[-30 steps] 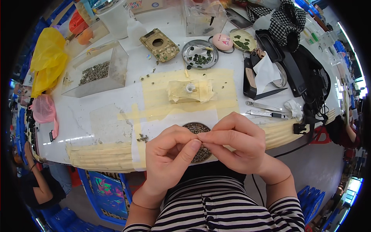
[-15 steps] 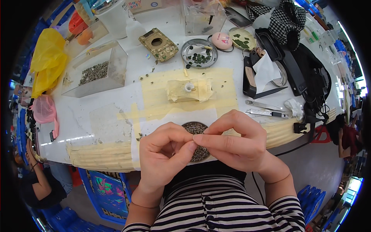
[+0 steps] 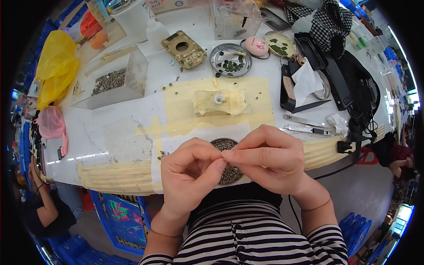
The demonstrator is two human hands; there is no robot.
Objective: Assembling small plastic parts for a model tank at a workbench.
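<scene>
Fingertips of both hands meet above a round dish (image 3: 230, 177) full of small grey-brown pieces at the table's near edge. My left hand (image 3: 191, 174) is closed in a pinch of thumb and forefinger. Against it, my right hand (image 3: 273, 161) pinches as well. Whatever lies between the fingertips is too small and covered to make out. Beyond the hands stands a tape-wrapped block (image 3: 207, 104) with a white ring (image 3: 219, 99) on top. Farther back are a camouflage-patterned model tank hull (image 3: 183, 49) with a round hole and a round tray (image 3: 230, 60) holding dark green parts.
At left, a clear bin (image 3: 110, 81) holds many small grey pieces, near a yellow bag (image 3: 55, 66) and pink mesh sieve (image 3: 51, 123). Tweezers (image 3: 304, 120) and a craft knife (image 3: 307, 129) lie right. A pink egg-shaped case (image 3: 256, 46) sits behind. Another person's arm (image 3: 47, 207) shows at left.
The view has shifted slightly, so the table things sit a little farther right. My hands keep the same pinch over the dish.
</scene>
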